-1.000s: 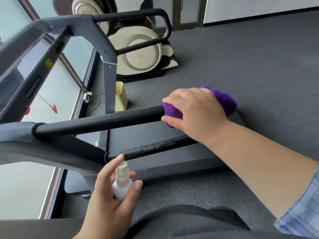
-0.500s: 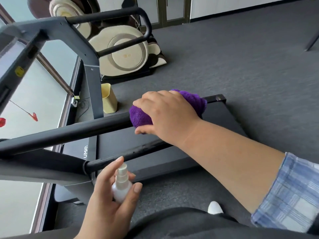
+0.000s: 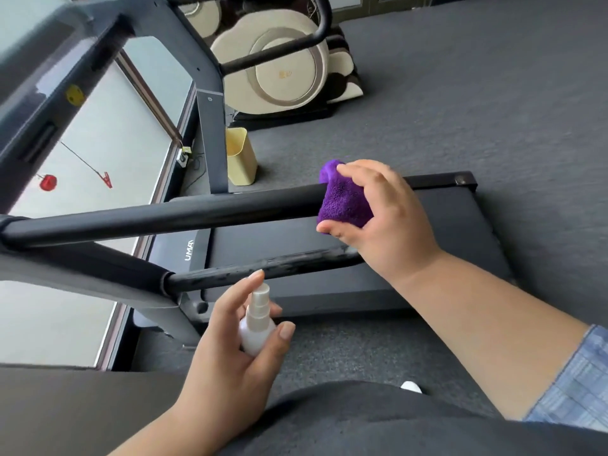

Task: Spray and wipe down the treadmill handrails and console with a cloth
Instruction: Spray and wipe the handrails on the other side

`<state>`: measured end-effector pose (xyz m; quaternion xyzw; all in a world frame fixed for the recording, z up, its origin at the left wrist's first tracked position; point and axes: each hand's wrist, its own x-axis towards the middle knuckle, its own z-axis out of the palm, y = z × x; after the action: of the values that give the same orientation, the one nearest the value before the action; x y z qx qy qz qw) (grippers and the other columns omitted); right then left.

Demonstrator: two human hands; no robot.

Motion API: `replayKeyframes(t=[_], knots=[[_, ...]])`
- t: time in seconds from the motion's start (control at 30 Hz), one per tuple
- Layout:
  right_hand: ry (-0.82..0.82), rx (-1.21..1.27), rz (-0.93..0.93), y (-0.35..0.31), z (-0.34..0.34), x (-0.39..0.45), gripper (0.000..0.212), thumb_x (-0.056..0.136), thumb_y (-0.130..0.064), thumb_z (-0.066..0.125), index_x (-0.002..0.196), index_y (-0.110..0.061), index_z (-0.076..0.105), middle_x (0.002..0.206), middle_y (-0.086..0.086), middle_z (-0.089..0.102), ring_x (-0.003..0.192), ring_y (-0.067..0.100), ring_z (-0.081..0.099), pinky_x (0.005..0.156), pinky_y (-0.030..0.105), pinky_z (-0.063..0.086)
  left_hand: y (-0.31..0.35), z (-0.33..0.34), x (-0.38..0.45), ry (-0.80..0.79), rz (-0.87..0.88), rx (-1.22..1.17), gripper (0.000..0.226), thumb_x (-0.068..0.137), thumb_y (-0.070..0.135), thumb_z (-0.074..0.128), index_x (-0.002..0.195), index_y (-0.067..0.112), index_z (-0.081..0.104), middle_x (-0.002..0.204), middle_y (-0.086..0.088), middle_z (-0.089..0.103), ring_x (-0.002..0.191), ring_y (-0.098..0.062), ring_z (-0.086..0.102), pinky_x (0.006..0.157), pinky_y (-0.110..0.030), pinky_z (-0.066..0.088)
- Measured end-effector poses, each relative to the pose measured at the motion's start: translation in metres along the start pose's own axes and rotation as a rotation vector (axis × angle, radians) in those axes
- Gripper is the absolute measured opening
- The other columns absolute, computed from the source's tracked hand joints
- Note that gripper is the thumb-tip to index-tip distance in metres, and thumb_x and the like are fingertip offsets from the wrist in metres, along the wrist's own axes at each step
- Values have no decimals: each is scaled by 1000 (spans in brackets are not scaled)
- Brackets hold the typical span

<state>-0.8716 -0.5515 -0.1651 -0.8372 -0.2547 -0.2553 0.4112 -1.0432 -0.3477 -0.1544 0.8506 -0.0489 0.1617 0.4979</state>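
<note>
Right hand (image 3: 385,215) grips purple cloth (image 3: 343,200) wrapped round far handrail (image 3: 171,215) end, cleaning all sides. Left hand (image 3: 237,350) clasps spray bottle (image 3: 256,320) near, fingertip on nozzle, ready for near handrail (image 3: 263,268).

1. There is a single view, from a camera worn on the person's head, looking forward and steeply down
2. It sits close over both forearms: the left hand (image 3: 227,350) fills the lower middle, the right hand (image 3: 381,212) reaches in from the lower right
3. The near handrail (image 3: 164,217) crosses the frame just beyond the hands (the wide lens bends its line), with the treadmill deck (image 3: 444,245) below it
4. Farther up, the view takes in grey carpet (image 3: 477,93) and, at the left, a window (image 3: 108,139)
5. No second view shares this scene
</note>
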Motion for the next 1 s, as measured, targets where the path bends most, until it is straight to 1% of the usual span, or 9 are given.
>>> replayKeyframes(t=[0.17,0.27,0.37,0.47,0.6,0.73,0.8,0.9,1.0], knots=[[59,115,33,21,3,-14,74,79,-49,78,133,-4,56,131,14,57,122,20,52,108,21,38,10,19,1,5,-37,44,63,85,39,66,139,55,37,102,12,64,89,-10,65,72,-9,48],[93,200,38,36,12,-23,75,81,-52,76,136,-8,50,132,15,55,123,21,53,107,25,41,15,31,1,-2,-49,93,63,85,39,65,139,56,36,102,13,63,90,-9,64,73,-6,46],[115,268,86,52,20,-42,74,84,-56,71,137,-11,45,133,10,54,124,20,54,108,27,41,20,43,0,1,-78,138,63,85,41,66,138,56,37,103,12,64,93,-7,65,77,-5,45],[119,335,110,68,29,-60,74,87,-55,69,138,-10,41,135,3,49,127,15,48,111,27,37,24,54,4,-2,-94,134,63,85,41,67,139,55,38,103,12,64,87,-7,65,73,-8,48],[66,425,143,84,36,-75,73,91,-58,62,140,-11,37,139,-7,40,132,10,43,113,28,34,33,69,9,-9,-83,172,56,90,58,61,140,55,35,104,16,62,91,-8,65,77,-7,46],[-36,469,212,90,27,-86,73,97,-62,47,139,-3,41,140,13,47,130,26,49,111,45,39,45,75,12,48,-99,204,56,89,64,58,139,57,34,105,16,63,93,-8,65,77,-5,45],[6,459,218,83,16,-73,69,101,-58,39,134,1,47,134,16,51,126,26,52,108,47,40,49,76,12,81,-106,190,56,88,62,61,138,58,35,105,15,63,92,-9,65,76,-6,46],[114,497,142,60,-4,-34,58,103,-52,37,133,-3,47,131,12,54,122,23,54,107,38,41,55,79,11,120,-93,198,62,85,43,66,137,60,35,103,17,63,90,-6,64,75,-5,45],[113,501,-52,26,-15,8,52,103,-47,43,135,-5,46,131,8,52,124,22,52,109,31,36,61,83,10,146,-90,205,64,84,38,65,136,60,35,104,17,63,91,-4,64,77,-4,44]])
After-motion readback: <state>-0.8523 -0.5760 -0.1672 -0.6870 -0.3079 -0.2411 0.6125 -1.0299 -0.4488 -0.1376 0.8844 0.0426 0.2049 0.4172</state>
